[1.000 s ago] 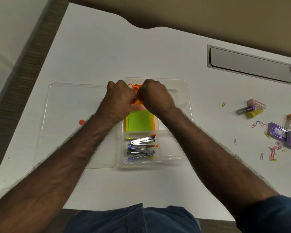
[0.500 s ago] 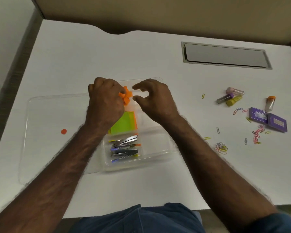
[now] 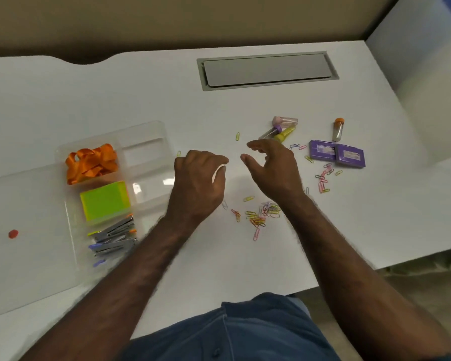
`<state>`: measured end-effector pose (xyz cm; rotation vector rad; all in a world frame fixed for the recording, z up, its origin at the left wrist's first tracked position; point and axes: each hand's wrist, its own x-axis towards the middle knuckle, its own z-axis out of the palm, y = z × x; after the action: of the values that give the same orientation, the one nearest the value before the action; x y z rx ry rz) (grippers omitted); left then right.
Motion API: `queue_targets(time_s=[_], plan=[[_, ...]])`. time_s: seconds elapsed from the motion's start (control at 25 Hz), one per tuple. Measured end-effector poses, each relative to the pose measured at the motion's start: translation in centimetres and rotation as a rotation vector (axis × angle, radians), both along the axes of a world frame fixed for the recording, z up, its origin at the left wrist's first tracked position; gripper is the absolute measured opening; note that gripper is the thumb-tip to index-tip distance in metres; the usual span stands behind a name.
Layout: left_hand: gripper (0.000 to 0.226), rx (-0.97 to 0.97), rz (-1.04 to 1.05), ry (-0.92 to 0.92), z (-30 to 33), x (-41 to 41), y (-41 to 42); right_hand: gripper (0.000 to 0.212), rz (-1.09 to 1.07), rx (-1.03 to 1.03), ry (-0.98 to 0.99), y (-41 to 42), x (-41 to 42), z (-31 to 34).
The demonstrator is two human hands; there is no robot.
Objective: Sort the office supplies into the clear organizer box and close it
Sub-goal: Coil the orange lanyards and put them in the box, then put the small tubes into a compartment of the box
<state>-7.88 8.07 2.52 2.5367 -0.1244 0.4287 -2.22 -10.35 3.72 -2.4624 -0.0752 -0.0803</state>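
The clear organizer box (image 3: pixel 151 142) lies open at the left, its lid (image 3: pixel 24 230) spread flat beside it. Inside sit an orange ribbon (image 3: pixel 91 162), a green sticky-note pad (image 3: pixel 104 200) and several staple removers (image 3: pixel 113 238). My left hand (image 3: pixel 201 183) hovers just right of the box, fingers loosely curled and holding nothing. My right hand (image 3: pixel 271 170) is open over the table, fingers apart. Coloured paper clips (image 3: pixel 261 214) lie scattered below and right of my hands. Small capped tubes (image 3: pixel 281 128) and two purple staple boxes (image 3: pixel 336 153) rest further right.
An orange-capped vial (image 3: pixel 338 128) stands apart at the right. A grey cable hatch (image 3: pixel 267 70) is set into the white table at the back. A red dot (image 3: pixel 13 233) marks the lid. The table's right edge drops off near the staple boxes.
Both hands let go of the orange ribbon, which now lies in the box's back left compartment. The hands moved right, out of the box, toward the paper clips. The view swung right.
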Motion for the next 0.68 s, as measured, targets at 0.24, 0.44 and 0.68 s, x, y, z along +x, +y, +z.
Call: queue_targets(time_s=[0.24, 0.44, 0.68], plan=[[0.022, 0.011, -0.043, 0.076, -0.6, 2.8, -7.4, 0.043, 0.015, -0.149, 0.072, -8.0, 3.2, -1.5], [0.025, 0.103, -0.07, 0.092, -1.5, 6.9, -11.3, 0.053, 0.132, -0.237, 0.077, -11.5, 6.8, -2.5], [0.039, 0.184, -0.055, 0.249, -2.8, 12.2, -13.4, 0.069, 0.349, -0.398, 0.07, -12.5, 10.7, -4.4]])
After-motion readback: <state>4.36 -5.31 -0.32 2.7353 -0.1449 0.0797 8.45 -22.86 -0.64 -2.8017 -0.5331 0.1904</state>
